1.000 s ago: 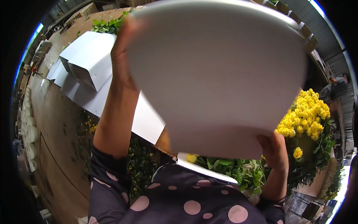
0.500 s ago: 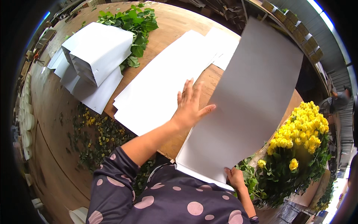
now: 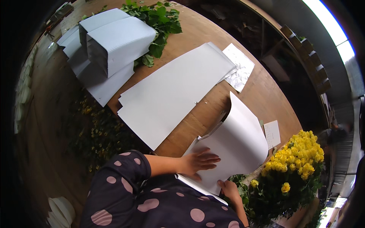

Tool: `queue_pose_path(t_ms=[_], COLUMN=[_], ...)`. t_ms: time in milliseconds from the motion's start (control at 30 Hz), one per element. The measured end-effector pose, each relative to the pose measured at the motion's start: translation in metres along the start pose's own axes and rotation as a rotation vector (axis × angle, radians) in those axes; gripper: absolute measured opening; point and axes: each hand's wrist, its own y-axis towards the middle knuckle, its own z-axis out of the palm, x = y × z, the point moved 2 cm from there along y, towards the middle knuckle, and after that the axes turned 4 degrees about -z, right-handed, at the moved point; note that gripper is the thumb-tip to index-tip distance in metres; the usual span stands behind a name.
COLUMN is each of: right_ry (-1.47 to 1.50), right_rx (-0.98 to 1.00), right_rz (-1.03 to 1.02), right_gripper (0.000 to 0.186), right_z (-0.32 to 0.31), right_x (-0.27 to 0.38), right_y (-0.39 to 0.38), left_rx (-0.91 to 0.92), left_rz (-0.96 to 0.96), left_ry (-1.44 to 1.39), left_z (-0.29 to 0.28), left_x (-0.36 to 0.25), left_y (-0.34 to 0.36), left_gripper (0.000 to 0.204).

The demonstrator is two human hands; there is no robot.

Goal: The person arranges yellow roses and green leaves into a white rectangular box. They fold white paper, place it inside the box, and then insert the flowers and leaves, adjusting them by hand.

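A large white cardboard sheet [image 3: 243, 140] lies in front of me, its near edge against my body and its far part bent in a curve above the table. My left hand [image 3: 199, 162] rests flat on its near left part, fingers stretched out. At the near right edge, my right hand [image 3: 230, 190] grips the sheet with the thumb on top; its other fingers are hidden beneath. Left of the sheet, a stack of flat white sheets [image 3: 175, 95] lies on the wooden table [image 3: 281, 102].
Folded white cardboard pieces [image 3: 125, 41] are piled at the far left beside green leafy stems [image 3: 163, 22]. Yellow roses [image 3: 296, 155] stand bunched at the right. A crinkled white sheet [image 3: 240, 68] and a small paper card [image 3: 272, 133] lie on the table. Plant scraps [image 3: 102, 133] cover the floor at left.
The raised sheet has come down and now curves low over the table. My left hand has moved back toward my body onto its near part. My right hand keeps its grip.
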Motion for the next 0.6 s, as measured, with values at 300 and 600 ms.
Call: queue_pose_path(t_ms=[300, 600], right_ry=[0.040, 0.879], right_rx=[-0.773, -1.160], right_rz=[-0.015, -0.718], right_gripper=[0.040, 0.055], right_z=[-0.128, -0.182], right_x=[0.056, 0.056], right_y=[-0.056, -0.019], left_rx=[-0.056, -0.037], left_rz=[-0.029, -0.086], left_ry=[0.115, 0.080], left_z=[0.002, 0.001], left_x=[0.001, 0.000], left_y=[0.002, -0.001], left_gripper=[0.075, 0.072])
